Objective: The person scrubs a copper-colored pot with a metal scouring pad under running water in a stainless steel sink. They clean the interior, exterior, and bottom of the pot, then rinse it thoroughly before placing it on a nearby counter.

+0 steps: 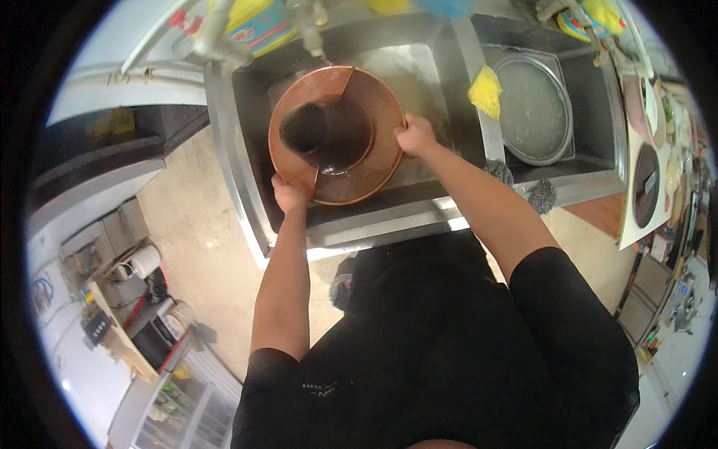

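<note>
Both of my hands hold a round copper-coloured pot [359, 188] over the left sink basin [449, 123]. It looks like a hot pot, with a dark central chimney [307, 128] and two divider walls running from the rim to the middle. My left hand [291, 193] grips the rim at the near left, thumb over the edge. On the right side, my right hand [416, 136] clasps the rim, its fingers partly hidden. A faucet [313, 42] hangs just beyond the pot's far rim. Cloudy water seems to lie in the basin beneath.
A round metal pan [533, 112] of cloudy water sits in the right basin [592, 112]. A yellow cloth or sponge [486, 92] lies on the divider. Two steel-wool scrubbers [542, 196] rest by the front edge. Yellow containers [258, 25] stand behind; a dark round lid [647, 185] is right.
</note>
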`<action>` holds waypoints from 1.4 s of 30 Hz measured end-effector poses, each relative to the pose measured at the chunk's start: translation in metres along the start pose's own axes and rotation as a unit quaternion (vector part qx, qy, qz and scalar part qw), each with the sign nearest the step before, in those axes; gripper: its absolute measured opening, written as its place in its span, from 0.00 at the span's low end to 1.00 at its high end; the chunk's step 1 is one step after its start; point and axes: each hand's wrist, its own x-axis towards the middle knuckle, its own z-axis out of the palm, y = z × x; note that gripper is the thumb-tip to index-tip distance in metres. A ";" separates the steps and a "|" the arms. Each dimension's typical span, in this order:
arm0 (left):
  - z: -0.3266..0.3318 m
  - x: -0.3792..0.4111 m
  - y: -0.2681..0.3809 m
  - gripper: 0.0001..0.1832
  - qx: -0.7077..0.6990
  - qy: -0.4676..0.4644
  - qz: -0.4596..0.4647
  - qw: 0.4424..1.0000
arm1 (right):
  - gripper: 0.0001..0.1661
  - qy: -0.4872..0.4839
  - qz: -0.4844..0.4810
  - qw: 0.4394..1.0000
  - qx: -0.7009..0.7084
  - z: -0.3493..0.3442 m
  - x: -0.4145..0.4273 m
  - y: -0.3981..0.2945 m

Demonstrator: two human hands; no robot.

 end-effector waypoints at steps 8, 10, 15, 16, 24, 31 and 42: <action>0.025 0.017 -0.015 0.24 -0.155 -0.078 -0.087 0.981 | 0.21 -0.015 0.002 0.999 0.044 -0.061 -0.001 -0.086; 0.026 0.012 -0.012 0.25 -0.212 -0.106 -0.078 0.968 | 0.21 -0.053 0.033 0.996 0.058 -0.072 -0.010 -0.105; 0.017 0.004 0.004 0.36 -0.302 -0.219 -0.084 0.924 | 0.22 -0.037 0.046 0.997 -0.052 -0.089 -0.012 -0.133; 0.024 0.005 -0.003 0.36 -0.329 -0.249 -0.105 0.905 | 0.22 -0.038 0.034 0.995 -0.083 -0.091 -0.015 -0.145; 0.042 0.001 -0.003 0.09 -0.365 -0.454 -0.235 0.778 | 0.26 -0.033 -0.082 0.915 -0.393 -0.099 -0.024 -0.220; 0.050 -0.008 0.012 0.10 -0.404 -0.555 -0.331 0.648 | 0.27 -0.034 -0.111 0.846 -0.521 -0.089 -0.031 -0.269; 0.046 -0.013 0.015 0.13 -0.421 -0.628 -0.415 0.506 | 0.28 -0.042 -0.072 0.848 -0.524 -0.081 -0.030 -0.277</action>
